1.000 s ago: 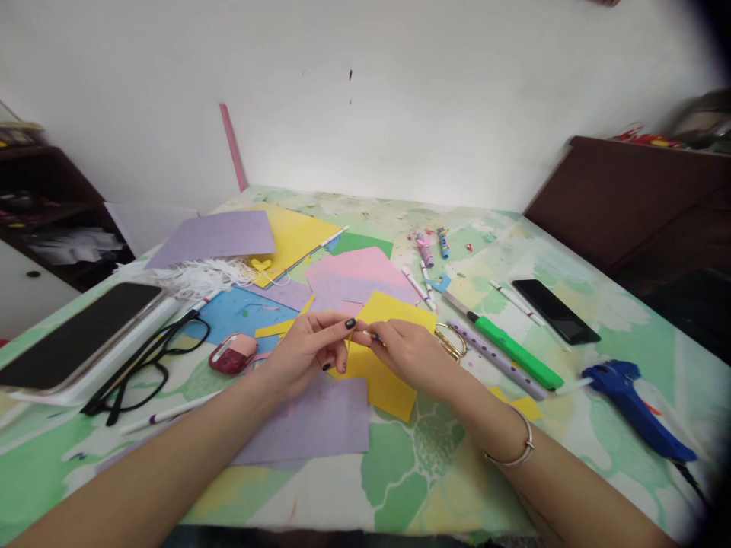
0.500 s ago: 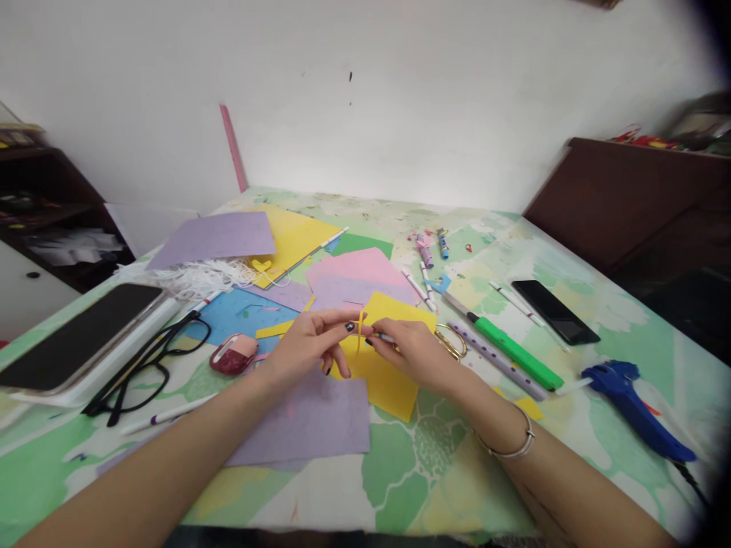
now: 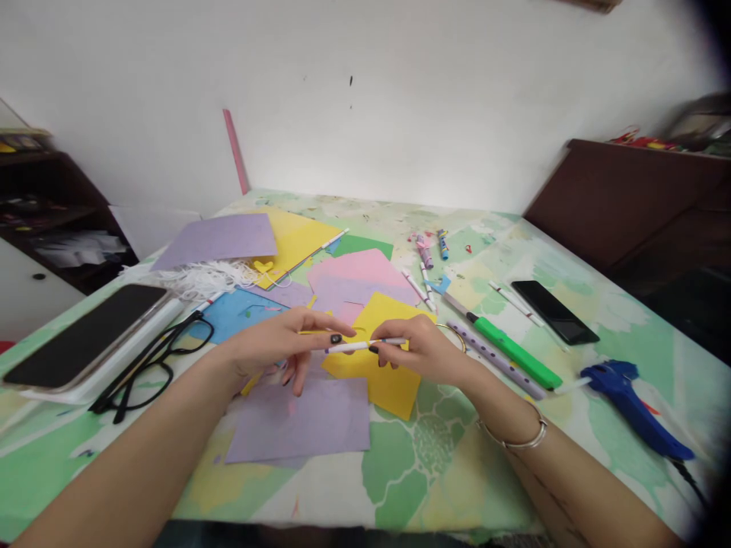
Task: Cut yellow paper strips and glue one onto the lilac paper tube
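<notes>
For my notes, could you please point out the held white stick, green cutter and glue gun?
White stick (image 3: pixel 349 348), head view: left part.
Green cutter (image 3: pixel 518 352), head view: handle.
Glue gun (image 3: pixel 648 417), head view: handle.

We face a plain white wall (image 3: pixel 457 99), softly lit and palest toward its lower middle, with a small dark mark (image 3: pixel 351 81) on it and a pinkish strip (image 3: pixel 235 151) standing upright, slightly tilted, against it on the left. Before us, the bench (image 3: pixel 485 218) has its far edge close to that wall, covered by a cloth (image 3: pixel 411 476) patterned in green, white and yellow. To our left we see dark open shelves (image 3: pixel 34 169) above a white door (image 3: pixel 28 304) with a black knob (image 3: pixel 38 276); to our right, a reddish-brown cabinet (image 3: pixel 622 190) sinks into shadow.
</notes>
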The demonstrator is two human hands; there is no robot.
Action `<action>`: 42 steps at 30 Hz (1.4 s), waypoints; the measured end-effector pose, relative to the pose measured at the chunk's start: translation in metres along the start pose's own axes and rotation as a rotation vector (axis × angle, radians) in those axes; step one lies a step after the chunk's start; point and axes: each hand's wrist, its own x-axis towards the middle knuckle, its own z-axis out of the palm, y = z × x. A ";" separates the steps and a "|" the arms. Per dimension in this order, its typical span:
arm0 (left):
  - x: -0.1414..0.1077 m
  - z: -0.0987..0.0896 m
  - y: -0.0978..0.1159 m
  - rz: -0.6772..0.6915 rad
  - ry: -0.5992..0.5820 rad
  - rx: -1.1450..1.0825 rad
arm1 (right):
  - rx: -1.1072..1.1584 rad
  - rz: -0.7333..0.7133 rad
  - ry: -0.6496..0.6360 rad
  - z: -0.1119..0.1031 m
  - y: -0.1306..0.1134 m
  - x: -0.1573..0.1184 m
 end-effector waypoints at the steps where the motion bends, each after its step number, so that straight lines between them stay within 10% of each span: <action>1: -0.001 -0.003 0.001 0.000 0.030 -0.022 | 0.047 0.016 0.007 -0.002 -0.001 0.000; 9: 0.014 -0.018 -0.007 0.188 0.494 -0.171 | 0.460 0.055 0.129 -0.012 -0.006 -0.005; 16: 0.027 0.003 -0.012 0.324 0.543 -0.154 | 0.591 0.046 0.186 -0.013 -0.007 -0.003; 25: 0.031 0.062 -0.017 0.353 0.207 -0.057 | 0.614 0.063 0.237 -0.001 -0.011 -0.001; 33: 0.021 0.060 -0.018 0.386 0.136 -0.130 | 0.507 0.122 0.513 -0.002 -0.006 0.004; 42: 0.016 0.055 -0.019 0.449 0.109 -0.171 | 0.329 0.130 0.520 0.002 0.008 0.003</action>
